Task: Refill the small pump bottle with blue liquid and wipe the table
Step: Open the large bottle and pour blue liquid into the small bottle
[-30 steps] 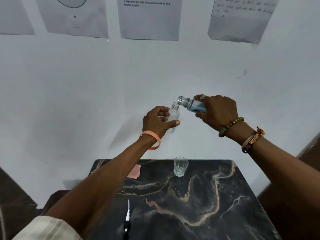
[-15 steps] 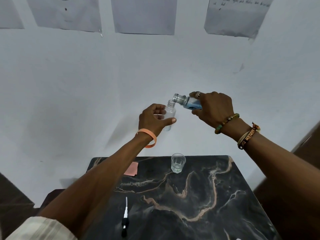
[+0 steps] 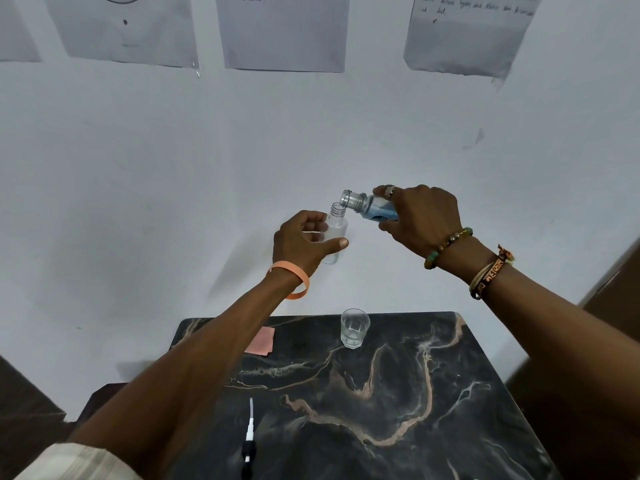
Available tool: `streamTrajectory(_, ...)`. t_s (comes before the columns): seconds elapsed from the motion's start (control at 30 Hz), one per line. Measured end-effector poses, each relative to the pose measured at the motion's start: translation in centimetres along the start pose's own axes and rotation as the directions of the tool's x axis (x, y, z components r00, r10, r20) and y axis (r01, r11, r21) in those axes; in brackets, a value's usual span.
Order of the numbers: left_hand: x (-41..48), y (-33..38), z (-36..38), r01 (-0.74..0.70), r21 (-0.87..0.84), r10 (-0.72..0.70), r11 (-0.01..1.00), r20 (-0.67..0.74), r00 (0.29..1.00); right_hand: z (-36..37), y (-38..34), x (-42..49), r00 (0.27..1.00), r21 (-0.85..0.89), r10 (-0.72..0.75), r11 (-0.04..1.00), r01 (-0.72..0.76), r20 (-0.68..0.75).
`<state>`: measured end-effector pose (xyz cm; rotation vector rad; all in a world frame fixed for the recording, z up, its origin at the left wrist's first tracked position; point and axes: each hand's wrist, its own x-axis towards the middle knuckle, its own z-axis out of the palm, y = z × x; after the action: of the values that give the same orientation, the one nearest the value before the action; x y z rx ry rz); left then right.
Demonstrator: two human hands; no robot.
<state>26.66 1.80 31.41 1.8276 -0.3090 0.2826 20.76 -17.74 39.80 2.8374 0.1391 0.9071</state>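
While the pale wall (image 3: 173, 168) with its pinned paper sheets (image 3: 284, 32) fills the upper view, a dark marbled table (image 3: 398, 427) lies below. Both hands are raised above its far edge. The right hand (image 3: 422, 216) curls its fingers round a tilted bottle of blue liquid (image 3: 375, 209), whose open neck points left, just above the mouth of the small clear bottle (image 3: 336, 226). The left hand (image 3: 301, 240) grips that small bottle upright, thumb across its front. On the table stand a glass (image 3: 354, 329) holding some clear liquid, a pink square (image 3: 261, 341) left of it, and the pump head (image 3: 249, 434) lying near the front edge
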Motion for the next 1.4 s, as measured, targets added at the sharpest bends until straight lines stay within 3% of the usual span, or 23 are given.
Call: streamTrajectory(1.4,-0.35,-0.37,-0.08,0.017,0.008,-0.017,1.0,-0.001,1.0,-0.27,-0.25,-0.15,0.997,-0.026,-0.075,0.997,0.075,-0.028)
